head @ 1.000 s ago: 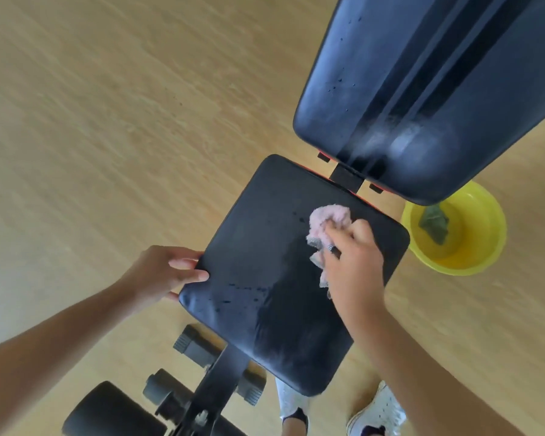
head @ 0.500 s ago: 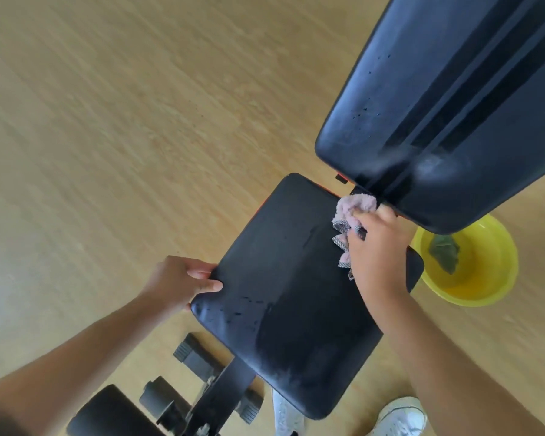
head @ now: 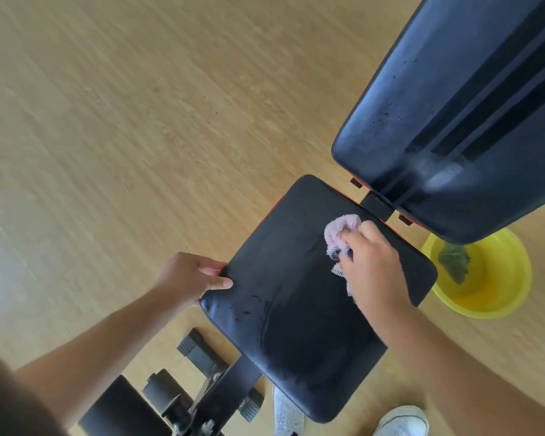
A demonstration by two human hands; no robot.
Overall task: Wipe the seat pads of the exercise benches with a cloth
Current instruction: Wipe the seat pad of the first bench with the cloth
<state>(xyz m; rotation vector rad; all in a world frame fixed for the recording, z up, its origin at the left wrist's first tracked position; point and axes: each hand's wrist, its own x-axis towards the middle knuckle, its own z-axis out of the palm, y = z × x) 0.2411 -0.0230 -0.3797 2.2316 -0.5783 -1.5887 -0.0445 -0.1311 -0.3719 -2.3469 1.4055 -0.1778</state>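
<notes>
The seat pad (head: 299, 297), black and glossy, is lying directly between the two hands, with the wooden floor (head: 123, 121) spreading out beyond the left hand's knuckles. The left hand (head: 191, 278) is gripping the pad's left edge, thumb lying on top and the other fingers curling under the rim, so it is bracing the bench, not wiping. Just past that thumb, small droplets are beading on the vinyl, and I judge this near-left patch to be the part that is waiting for a pass. Below the left forearm, the bench's frame and foam roller (head: 120, 410) are showing at the picture's lower edge.

Further right, the right hand (head: 370, 262) is clenching a pink cloth (head: 340, 231), bunched under the fingertips and pressing onto the pad near its far edge, close to the hinge bracket (head: 376, 206). Beyond the right hand's fingertips the tilted backrest pad (head: 447, 121) is rising, also speckled with drops. To the right of the right wrist a yellow basin (head: 485, 278) is sitting on the floor with a green rag (head: 453, 261) inside.

To wipe well here, the cloth is best kept flat rather than balled, drawn in overlapping strokes from the hinge edge back toward the body, while the left hand is holding the pad steady; the droplets beside the left thumb call for lifting that thumb at the end.
</notes>
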